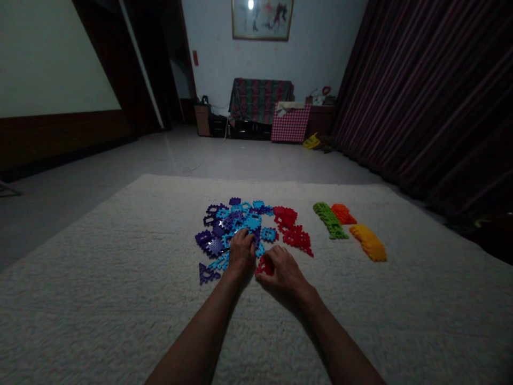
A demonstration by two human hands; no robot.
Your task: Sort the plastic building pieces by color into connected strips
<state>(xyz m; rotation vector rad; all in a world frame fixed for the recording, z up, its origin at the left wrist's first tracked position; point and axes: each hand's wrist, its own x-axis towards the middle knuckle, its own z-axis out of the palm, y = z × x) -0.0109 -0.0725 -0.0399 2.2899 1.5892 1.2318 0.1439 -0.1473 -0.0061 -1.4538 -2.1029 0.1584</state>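
Left hand [242, 251] low, palm down; right hand [284, 266] curled.

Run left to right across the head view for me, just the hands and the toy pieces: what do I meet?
Near purple triangular piece → left hand → right hand with a red piece in its grip → green stack → yellow stack.
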